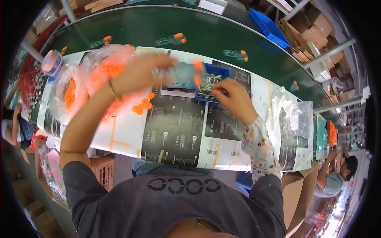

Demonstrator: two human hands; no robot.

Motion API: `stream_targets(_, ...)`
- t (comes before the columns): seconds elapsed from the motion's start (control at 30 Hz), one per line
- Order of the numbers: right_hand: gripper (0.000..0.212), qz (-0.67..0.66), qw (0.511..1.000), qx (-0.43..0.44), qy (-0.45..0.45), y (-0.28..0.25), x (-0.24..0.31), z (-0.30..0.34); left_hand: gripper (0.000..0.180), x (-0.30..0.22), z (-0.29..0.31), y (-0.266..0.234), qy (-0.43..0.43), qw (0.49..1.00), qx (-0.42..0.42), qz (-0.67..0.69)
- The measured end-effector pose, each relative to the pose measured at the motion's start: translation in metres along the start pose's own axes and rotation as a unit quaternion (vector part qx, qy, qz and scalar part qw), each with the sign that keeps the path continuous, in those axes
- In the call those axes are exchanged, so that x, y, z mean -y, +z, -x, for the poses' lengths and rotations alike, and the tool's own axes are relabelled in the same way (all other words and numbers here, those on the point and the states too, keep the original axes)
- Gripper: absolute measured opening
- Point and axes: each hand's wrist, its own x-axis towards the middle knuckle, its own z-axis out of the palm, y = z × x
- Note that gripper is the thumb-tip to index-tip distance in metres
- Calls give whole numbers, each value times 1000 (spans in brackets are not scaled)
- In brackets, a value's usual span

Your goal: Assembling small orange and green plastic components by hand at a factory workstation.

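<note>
My left hand [160,65], smeared by motion, reaches over the table's far side. It appears closed on a blurred translucent teal and orange plastic toy [197,68], which looks like a small toy water gun. My right hand [234,97] is at the right side of a blue bin [225,72], thumb and fingers drawn together. Anything small between those fingertips is hidden. Inside the bin lie many thin silvery metal pins [210,84]. Left of it, a shallow container [178,93] is partly covered by the blurred toy. Orange round caps [143,106] lie on the table beneath my left forearm.
Clear plastic bags of orange parts [69,93] stand at the left, beside a round tub [52,63]. A green conveyor belt [139,29] runs behind, carrying several teal and orange toys [171,39]. Plastic bags [291,115] lie at the right; a co-worker [337,178] sits beyond.
</note>
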Motion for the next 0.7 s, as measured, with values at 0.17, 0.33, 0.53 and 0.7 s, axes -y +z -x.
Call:
stream_targets(0.17,19,300,937,157,-88,37,-11,-42,52,-50,90,100,20,995,94,-19)
stream_targets(0.33,17,355,905,201,-120,47,-8,-48,51,-48,117,99,20,996,-61,-64)
stream_targets(0.53,13,280,940,173,-90,40,-10,-40,19,47,182,-44,-251,844,-452,-140)
stream_targets(0.7,12,306,927,196,-94,43,-10,-49,25,176,256,-103,-408,809,-300,-298)
